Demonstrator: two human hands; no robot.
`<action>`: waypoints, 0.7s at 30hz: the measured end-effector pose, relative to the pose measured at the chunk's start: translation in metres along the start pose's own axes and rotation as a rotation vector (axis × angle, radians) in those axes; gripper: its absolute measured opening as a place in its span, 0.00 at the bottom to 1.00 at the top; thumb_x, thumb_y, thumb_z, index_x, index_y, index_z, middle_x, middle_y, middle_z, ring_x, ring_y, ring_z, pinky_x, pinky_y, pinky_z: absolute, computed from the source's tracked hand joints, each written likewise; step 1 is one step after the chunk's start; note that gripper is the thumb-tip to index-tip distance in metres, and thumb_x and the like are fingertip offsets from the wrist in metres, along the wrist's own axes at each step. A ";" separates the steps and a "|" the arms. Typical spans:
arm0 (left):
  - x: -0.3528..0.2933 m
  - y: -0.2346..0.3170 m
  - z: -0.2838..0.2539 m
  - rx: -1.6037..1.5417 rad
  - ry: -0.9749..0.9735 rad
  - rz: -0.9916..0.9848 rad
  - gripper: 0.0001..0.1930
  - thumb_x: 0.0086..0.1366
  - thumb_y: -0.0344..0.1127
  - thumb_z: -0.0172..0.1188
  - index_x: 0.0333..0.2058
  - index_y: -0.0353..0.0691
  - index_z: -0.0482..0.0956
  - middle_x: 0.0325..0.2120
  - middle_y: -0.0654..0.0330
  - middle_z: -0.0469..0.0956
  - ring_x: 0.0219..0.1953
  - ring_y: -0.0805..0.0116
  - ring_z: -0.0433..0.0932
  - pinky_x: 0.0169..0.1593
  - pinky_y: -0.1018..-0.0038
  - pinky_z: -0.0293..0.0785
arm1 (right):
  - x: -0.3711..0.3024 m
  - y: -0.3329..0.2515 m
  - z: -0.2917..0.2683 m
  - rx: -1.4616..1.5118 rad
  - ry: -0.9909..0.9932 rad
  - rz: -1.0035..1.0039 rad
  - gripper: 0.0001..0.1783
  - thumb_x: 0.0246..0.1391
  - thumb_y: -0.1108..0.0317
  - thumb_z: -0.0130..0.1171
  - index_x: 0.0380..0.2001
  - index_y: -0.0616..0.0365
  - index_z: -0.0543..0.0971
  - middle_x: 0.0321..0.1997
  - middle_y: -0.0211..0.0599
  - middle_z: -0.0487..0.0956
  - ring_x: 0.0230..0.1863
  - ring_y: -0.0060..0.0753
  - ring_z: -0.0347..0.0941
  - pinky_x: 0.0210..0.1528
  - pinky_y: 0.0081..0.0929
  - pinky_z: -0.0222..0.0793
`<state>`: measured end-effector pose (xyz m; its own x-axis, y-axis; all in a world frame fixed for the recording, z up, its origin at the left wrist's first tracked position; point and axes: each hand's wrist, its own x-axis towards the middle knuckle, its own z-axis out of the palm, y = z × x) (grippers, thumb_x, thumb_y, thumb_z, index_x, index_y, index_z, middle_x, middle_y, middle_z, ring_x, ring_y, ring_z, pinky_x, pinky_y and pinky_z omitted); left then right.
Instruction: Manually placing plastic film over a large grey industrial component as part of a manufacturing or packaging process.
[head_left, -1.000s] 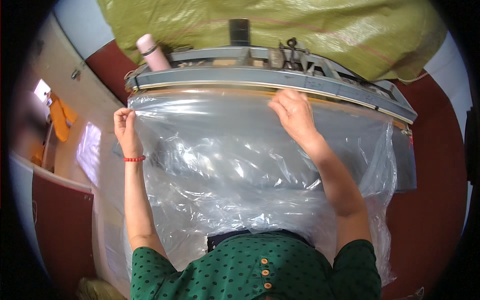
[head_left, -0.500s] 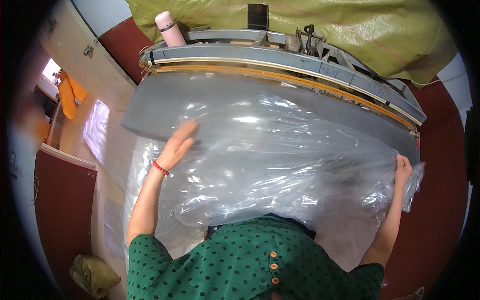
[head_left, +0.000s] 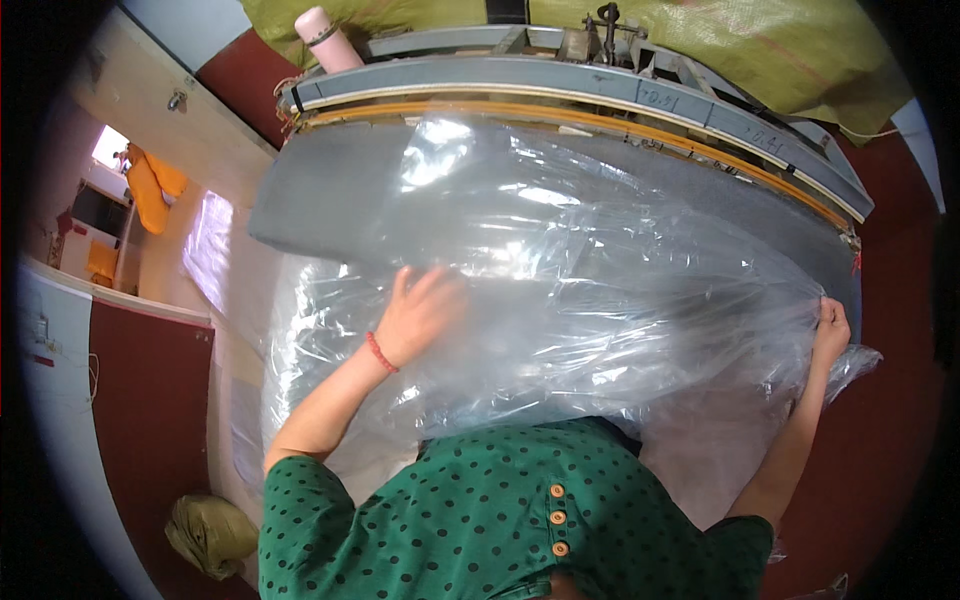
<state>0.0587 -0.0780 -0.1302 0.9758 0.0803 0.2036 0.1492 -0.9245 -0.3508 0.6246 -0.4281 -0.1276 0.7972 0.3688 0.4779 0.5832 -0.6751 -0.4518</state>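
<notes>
We see the clear sheet (head_left: 570, 310) over much of the grey board (head_left: 320, 190), but the board's left end is bare. Our right hand (head_left: 830, 332) pinches the sheet's edge. Our left hand (head_left: 418, 315), fingers spread and blurry, is farther right than half a second ago.

Near the dial's centre, toward 9 o'clock, the left hand (head_left: 422, 312), blurred, spreads its fingers over clear plastic film (head_left: 560, 340); contact is unclear. At 3 o'clock the right hand (head_left: 830, 335) pinches the film's edge. The film partly covers a grey table surface (head_left: 320, 190), bare toward 10. A metal frame (head_left: 560, 75) arcs from 11 past 2, a pink flask (head_left: 330, 42) standing tilted at 11.
</notes>
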 end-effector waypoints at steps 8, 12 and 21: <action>0.105 -0.105 -0.039 -1.306 0.583 -1.008 0.04 0.57 0.30 0.52 0.29 0.37 0.71 0.21 0.62 0.72 0.17 0.78 0.66 0.20 0.84 0.61 | -0.005 0.000 -0.002 -0.008 0.055 0.037 0.13 0.49 0.58 0.53 0.30 0.58 0.76 0.27 0.43 0.76 0.28 0.39 0.72 0.31 0.28 0.65; 0.054 -0.169 0.057 -0.971 0.235 -1.193 0.05 0.54 0.32 0.57 0.25 0.38 0.73 0.15 0.64 0.72 0.17 0.77 0.68 0.20 0.80 0.62 | -0.001 -0.006 0.002 0.008 0.044 0.033 0.13 0.49 0.59 0.53 0.29 0.58 0.76 0.27 0.42 0.76 0.27 0.39 0.72 0.31 0.28 0.65; 0.112 -0.149 0.029 -0.452 0.246 -0.365 0.14 0.54 0.36 0.56 0.37 0.34 0.73 0.39 0.50 0.72 0.46 0.56 0.69 0.48 0.70 0.64 | -0.005 0.003 0.000 0.061 0.105 0.027 0.12 0.49 0.62 0.54 0.28 0.61 0.75 0.25 0.42 0.75 0.26 0.33 0.71 0.31 0.24 0.64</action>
<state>0.1503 0.0792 -0.0818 0.8012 0.3822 0.4604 0.3310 -0.9241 0.1909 0.6220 -0.4323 -0.1311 0.7937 0.2804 0.5398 0.5730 -0.6424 -0.5089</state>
